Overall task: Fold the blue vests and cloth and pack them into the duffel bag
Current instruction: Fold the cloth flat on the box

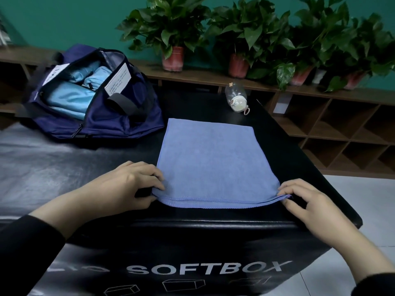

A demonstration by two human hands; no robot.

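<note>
Printed black "SOFTBOX" box front [192, 268] sits nearest, its top serving as the worktop [64, 167]. Left hand [126, 184] pinches the near-left corner of the blue microfibre cloth [213, 163], right hand [307, 199] pinches the near-right corner; both grip doubled hems. Cloth lies flat, already folded once, near edge just beside the worktop's front lip.

Risks: layers could slip apart if one pinch is lost; a lopsided lift would skew the fold; the hem could drag off the front edge.

Room: bare worktop beyond the cloth for folding away. Clear plastic bottle [236, 97] lies near the far-right corner. Open navy duffel bag [94, 97] sits far left, holding light-blue folded vests [70, 99], some space on top.
</note>
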